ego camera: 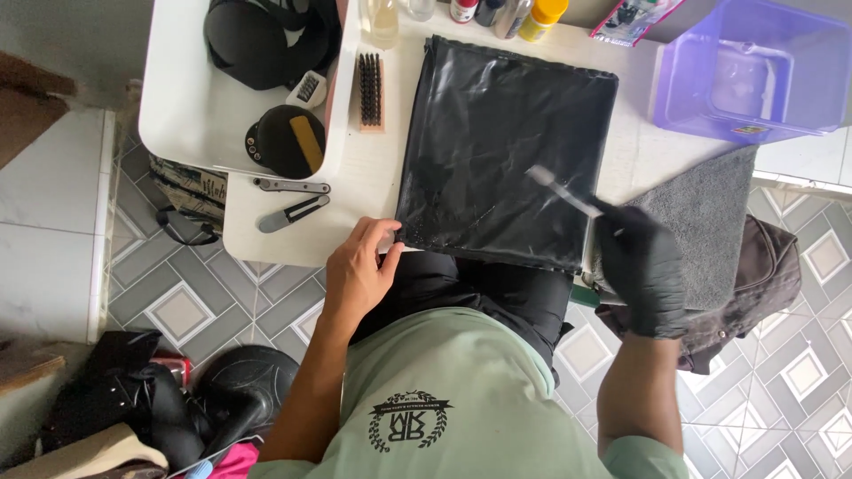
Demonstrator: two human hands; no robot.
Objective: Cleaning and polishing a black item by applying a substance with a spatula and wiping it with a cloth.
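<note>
A black plastic sheet point(501, 146) lies spread flat on the white bench point(355, 191), its near edge hanging just over the bench's front rim above the person's lap. The left hand point(358, 270), bare, rests at the sheet's near left corner, its fingers point(383, 238) curled against the edge and pinning or pinching it; whether they truly grip the plastic I cannot tell. The right hand point(641, 264), in a black glove, is clenched around the handle of a small pale brush point(562, 190), whose blurred head points up and left over the right part of the sheet. A grey towel point(706, 217) lies under and beside that hand, draped off the bench's right end, with a dark brown garment point(759, 284) just beyond it. Left of the sheet sit a wooden brush with dark bristles point(370, 89), and nearer the front, two grey metal tools point(291, 200). A white tray point(182, 106) at the left carries a round black tin point(286, 140) and dark items. A translucent purple box point(754, 66) stands at the far right, and several small bottles point(497, 12) line the far edge.
</note>
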